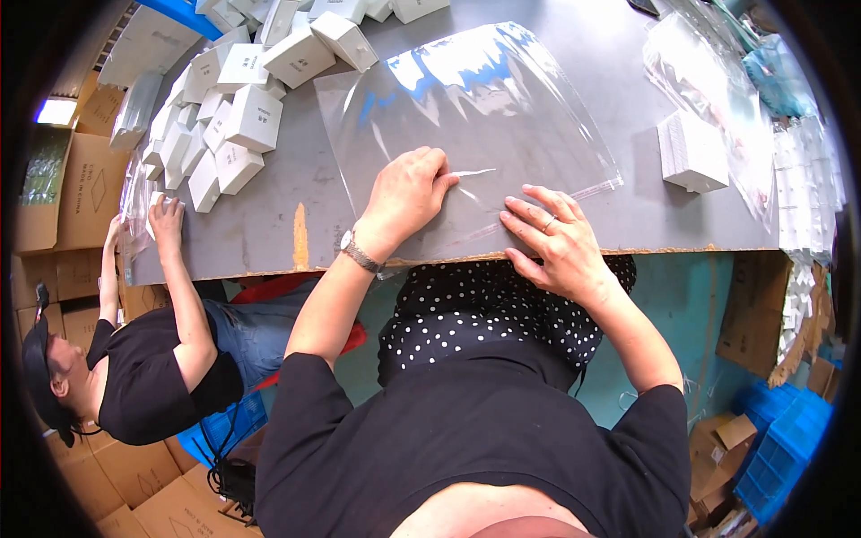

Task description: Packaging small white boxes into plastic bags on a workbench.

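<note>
A large clear plastic sheet or bag [484, 117] lies spread on the grey table in front of me, glossy at its far end. My left hand [408, 193], with a watch on its wrist, is closed in a pinch over the sheet's near part. From between its thumb and forefinger a thin white strip [475, 171] sticks out to the right. My right hand [556, 238], with a ring on one finger, rests with fingers apart at the sheet's near edge and holds nothing.
Many small white boxes [256, 117] are heaped at the table's far left. To the right stands a white stack [691, 152], beside more clear plastic packaging [708, 81]. A co-worker [161, 368] in black reaches onto the table at left. Cardboard cartons [90, 193] and a blue crate [780, 448] flank the table.
</note>
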### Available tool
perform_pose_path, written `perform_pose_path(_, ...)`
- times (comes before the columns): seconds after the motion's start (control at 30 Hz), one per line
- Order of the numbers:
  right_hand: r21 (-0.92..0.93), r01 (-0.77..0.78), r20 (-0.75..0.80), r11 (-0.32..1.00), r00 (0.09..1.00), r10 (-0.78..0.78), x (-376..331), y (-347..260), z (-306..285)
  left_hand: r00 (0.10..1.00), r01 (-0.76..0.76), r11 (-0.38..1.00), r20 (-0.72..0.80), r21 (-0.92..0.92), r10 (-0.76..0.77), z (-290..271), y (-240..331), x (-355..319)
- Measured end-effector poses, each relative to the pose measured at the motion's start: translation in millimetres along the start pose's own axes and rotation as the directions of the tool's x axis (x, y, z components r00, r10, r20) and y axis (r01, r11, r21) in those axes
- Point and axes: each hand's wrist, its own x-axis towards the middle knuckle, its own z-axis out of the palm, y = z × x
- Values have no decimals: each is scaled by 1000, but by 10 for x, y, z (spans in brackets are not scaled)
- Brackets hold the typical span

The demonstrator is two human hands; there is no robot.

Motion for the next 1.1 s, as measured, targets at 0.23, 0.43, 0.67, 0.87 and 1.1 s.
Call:
perform_pose_path(0.23, -70, -26, -58, 997, 998, 22, -40, -29, 0, 996, -85, 996, 36, -27, 86, -24, 49, -22)
perform_pose_path(0.43, -141, -27, -102, 990, 995, 12, -86, -32, 46, 987, 63, 917, -112, -393, -116, -154, -55, 67)
perform_pose_path(0.67, -120, -13, -72, 993, 997, 4, 10, -212, -72, 970, -139, 928, -237, -346, 57, -337, 173, -61)
perform_pose_path(0.87, -190, -89, -92, 978, 993, 73, 460, 61, 77, 912, -371, 928, -206, -42, 355, -429, 494, -118)
perform_pose_path(1.1, -206, -128, -74, 970, 991, 115, 627, 77, 5, 901, -365, 928, -222, 79, 373, -301, 569, -300)
